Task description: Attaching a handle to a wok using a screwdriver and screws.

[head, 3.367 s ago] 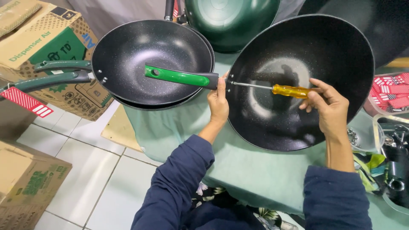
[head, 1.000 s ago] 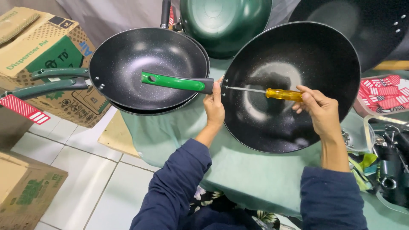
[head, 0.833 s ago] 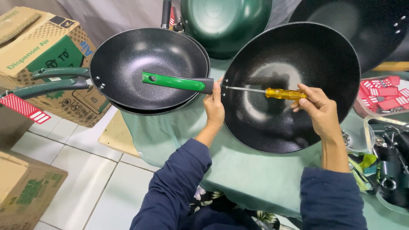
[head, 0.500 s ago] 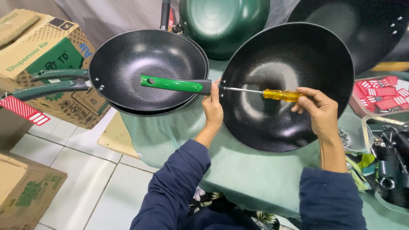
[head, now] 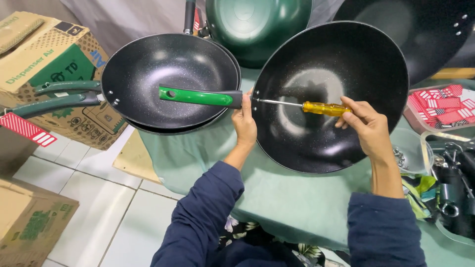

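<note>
Far left: cardboard boxes (head: 47, 64) on the floor, two dark green handles (head: 59, 96) pointing at them from stacked black pans (head: 170, 81) on the table edge.

Next, the green handle (head: 200, 97) lies across those pans, its dark end butted to the rim of the black wok (head: 331, 96), which sits tilted on the green cloth (head: 287, 198).

Left hand (head: 245, 123): forearm up from below, wrist straight, fingers closed round the handle's dark end right at the rim, pinning it to the wok.

Screwdriver (head: 302, 105): shaft runs horiz. inside the wok, tip at the rim where the handle meets, yellow grip to the right.

Right hand (head: 368, 128): fingers wrapped on the yellow grip, wrist slightly bent, elbow low.

To do it well, I'd say: keep driver in line w/ the screw, push in while turning, left hand holding handle square so it doesn't twist; slip could scratch the coating.

Far right: red packets (head: 440, 104), tray of dark parts (head: 455, 173).
</note>
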